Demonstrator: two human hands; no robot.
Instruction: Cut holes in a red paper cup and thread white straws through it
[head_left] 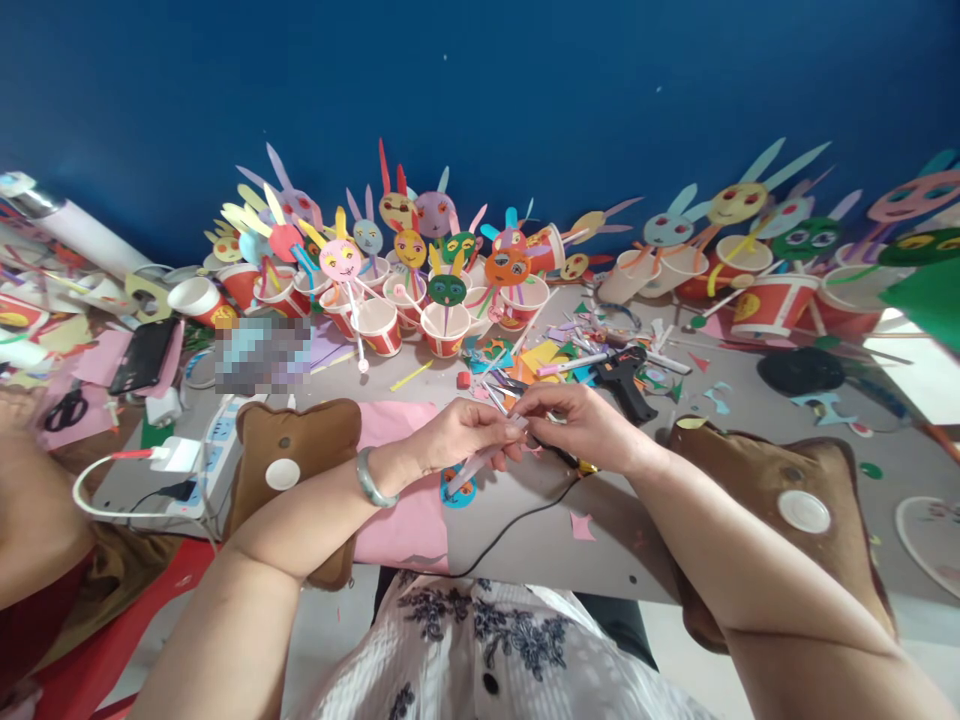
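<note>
My left hand (472, 437), with a jade-coloured bangle at its wrist, is closed on a pale lilac paper strip (469, 468) that hangs down from the fingers. My right hand (562, 415) meets it at the strip's upper end, thumb and fingers pinched there. Below the strip, a blue round paper face (459, 490) with orange eyes lies on the table, partly covered. A pink paper sheet (401, 510) is under my left wrist. Just beyond my right hand lies a black glue gun (630, 385) among coloured paper scraps.
Paper cups (376, 328) holding rabbit-faced paper figures line the blue wall. Brown cushions (300, 450) lie on both sides. A power strip (217, 450) with chargers, a phone (144, 355) and scissors (66, 410) are at left, beside another person's arm (37, 480). A black cable (517, 520) crosses the table.
</note>
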